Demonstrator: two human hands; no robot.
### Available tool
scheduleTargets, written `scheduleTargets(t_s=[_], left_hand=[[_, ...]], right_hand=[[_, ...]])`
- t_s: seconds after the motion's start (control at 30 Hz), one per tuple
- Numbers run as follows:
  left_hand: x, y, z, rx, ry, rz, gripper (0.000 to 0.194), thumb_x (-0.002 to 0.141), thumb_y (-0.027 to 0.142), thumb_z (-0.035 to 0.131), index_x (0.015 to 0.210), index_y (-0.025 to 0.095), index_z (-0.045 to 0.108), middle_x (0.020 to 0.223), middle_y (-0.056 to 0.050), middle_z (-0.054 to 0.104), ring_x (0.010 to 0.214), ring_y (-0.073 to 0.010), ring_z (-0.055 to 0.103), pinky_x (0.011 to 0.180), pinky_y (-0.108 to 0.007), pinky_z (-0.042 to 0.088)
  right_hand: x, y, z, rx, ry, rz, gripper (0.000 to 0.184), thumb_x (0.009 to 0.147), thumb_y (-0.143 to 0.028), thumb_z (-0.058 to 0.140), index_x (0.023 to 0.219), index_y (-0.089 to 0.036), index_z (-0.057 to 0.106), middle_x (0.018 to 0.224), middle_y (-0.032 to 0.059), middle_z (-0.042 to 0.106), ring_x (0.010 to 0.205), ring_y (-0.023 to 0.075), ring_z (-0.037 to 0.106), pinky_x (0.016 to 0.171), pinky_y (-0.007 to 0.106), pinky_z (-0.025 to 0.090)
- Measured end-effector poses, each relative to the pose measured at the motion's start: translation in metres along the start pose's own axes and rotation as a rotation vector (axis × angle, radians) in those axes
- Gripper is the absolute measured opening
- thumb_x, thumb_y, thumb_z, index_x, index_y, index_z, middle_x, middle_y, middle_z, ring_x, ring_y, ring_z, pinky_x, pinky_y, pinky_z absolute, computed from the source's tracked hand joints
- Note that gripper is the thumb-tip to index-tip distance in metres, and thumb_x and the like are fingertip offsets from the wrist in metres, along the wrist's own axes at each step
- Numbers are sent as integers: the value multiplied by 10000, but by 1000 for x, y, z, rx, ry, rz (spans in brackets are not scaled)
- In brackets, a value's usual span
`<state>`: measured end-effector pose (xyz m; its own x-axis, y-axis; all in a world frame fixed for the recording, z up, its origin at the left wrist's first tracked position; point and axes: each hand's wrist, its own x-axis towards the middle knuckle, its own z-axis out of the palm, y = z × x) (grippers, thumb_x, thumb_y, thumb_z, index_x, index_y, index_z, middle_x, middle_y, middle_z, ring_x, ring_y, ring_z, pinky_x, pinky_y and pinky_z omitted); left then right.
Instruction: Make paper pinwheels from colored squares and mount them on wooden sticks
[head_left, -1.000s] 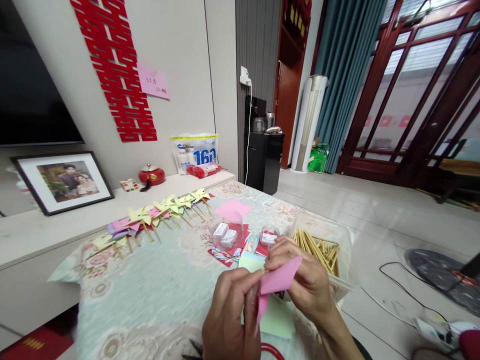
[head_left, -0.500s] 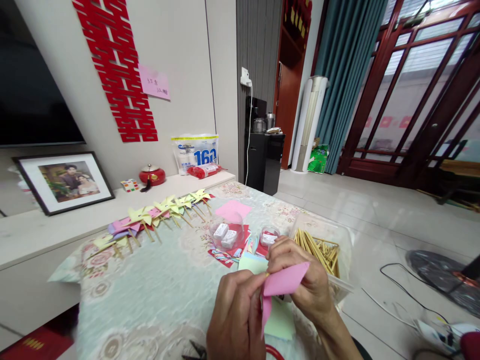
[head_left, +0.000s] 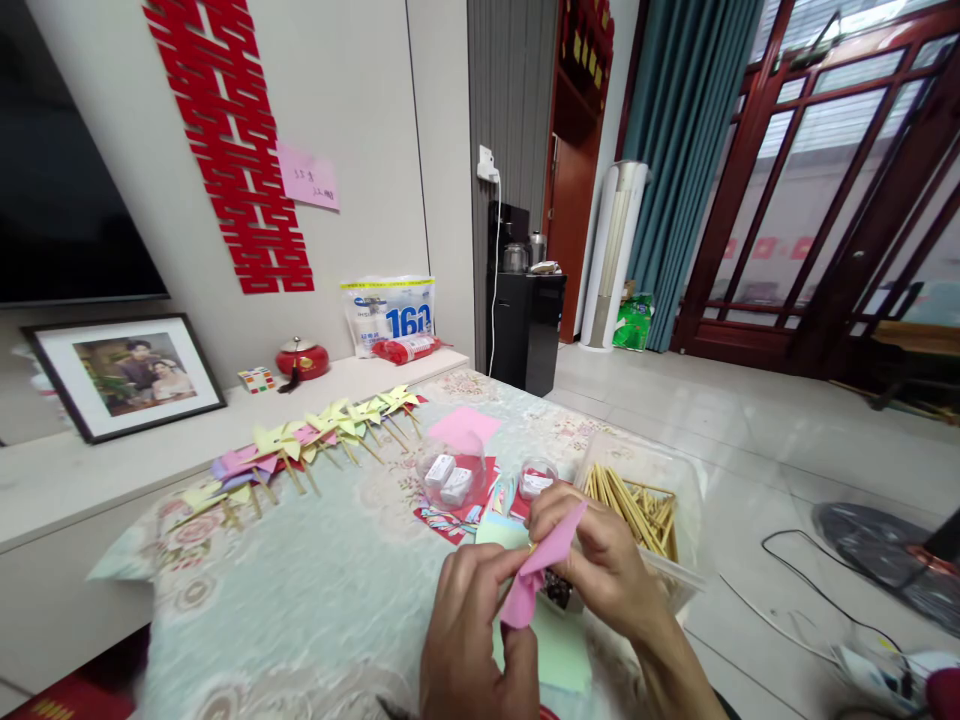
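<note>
A folded pink paper pinwheel (head_left: 546,562) is held up between both hands above the table. My left hand (head_left: 480,625) pinches its lower left side, fingers closed. My right hand (head_left: 600,555) grips it from the right, its fingers bent near the pinwheel's centre. Something small and yellowish shows at the fingertips, too small to name. Beneath the hands lie pale green paper sheets (head_left: 562,655) and a small container of dark bits (head_left: 556,590), partly hidden. To the right, a clear plastic bin (head_left: 694,500) holds many wooden sticks (head_left: 630,505).
Finished pinwheels on sticks (head_left: 322,430) lie in a row along the table's far left edge. Round clear tubs (head_left: 454,480) stand on red paper in the middle, by a pink sheet (head_left: 465,425). Dark scissor-like tips (head_left: 394,708) lie at the front edge.
The pink paper has turned between my hands, its right flap now narrower and tilted up and its lower part spread toward the left hand. My left thumb has shifted below it.
</note>
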<state>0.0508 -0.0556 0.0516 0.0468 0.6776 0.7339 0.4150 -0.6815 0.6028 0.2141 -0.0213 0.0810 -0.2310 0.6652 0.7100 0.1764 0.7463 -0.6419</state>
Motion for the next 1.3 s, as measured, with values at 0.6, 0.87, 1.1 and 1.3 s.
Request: scheduleTargets(t_s=[0.6, 0.87, 1.1, 1.3], left_hand=[[3, -22, 14, -528, -193, -898, 335, 697, 441, 766, 663, 166, 578, 447, 59, 475, 430, -93, 399, 441, -209, 315], [2, -26, 15, -458, -232, -937, 255, 653, 359, 752, 641, 156, 599, 445, 55, 465, 430, -102, 393, 444, -225, 306], [1, -29, 15, -385, -153, -953, 230, 632, 317, 757, 554, 168, 600, 409, 51, 455, 419, -107, 383, 434, -228, 295], [-1, -31, 16, -431, -123, -954, 269, 596, 359, 808, 570, 170, 619, 411, 47, 467, 416, -112, 399, 414, -224, 274]], right_hand=[[-1, 13, 6, 78, -165, 451, 57, 740, -193, 663, 784, -166, 686, 780, 2, 622, 738, 160, 553, 658, 256, 426], [-5, 24, 6, 279, -257, 606, 143, 688, -154, 659, 830, -162, 674, 788, -15, 634, 775, 171, 590, 708, 261, 441], [-7, 31, 13, 330, -247, 628, 166, 662, -130, 667, 821, -175, 672, 792, -14, 658, 755, 177, 599, 764, 293, 473], [-8, 32, 13, 316, -242, 648, 184, 649, -120, 658, 825, -173, 669, 784, -19, 648, 737, 168, 584, 755, 288, 476]])
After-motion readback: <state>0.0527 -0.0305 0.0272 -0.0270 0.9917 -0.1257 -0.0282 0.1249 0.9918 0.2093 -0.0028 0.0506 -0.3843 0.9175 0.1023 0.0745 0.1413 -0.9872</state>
